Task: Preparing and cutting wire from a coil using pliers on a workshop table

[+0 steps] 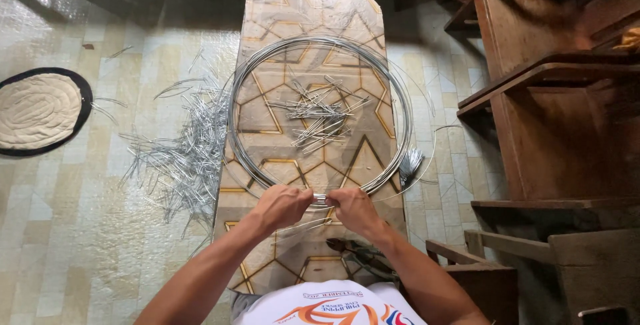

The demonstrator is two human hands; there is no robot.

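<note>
A large coil of silver wire (248,78) lies on a narrow patterned board (300,5). My left hand (283,206) and my right hand (353,208) meet at the coil's near edge. Both pinch a short piece of wire (321,198) between them, right against the coil. Inside the ring sits a small heap of cut wire pieces (319,113). A pair of pliers (360,253) rests on the board just below my right wrist.
A big pile of bent wire pieces (183,155) covers the tiled floor left of the board. A round padded mat (39,110) lies far left. Wooden furniture (553,98) stands close on the right, and a wooden stool (480,272) sits at lower right.
</note>
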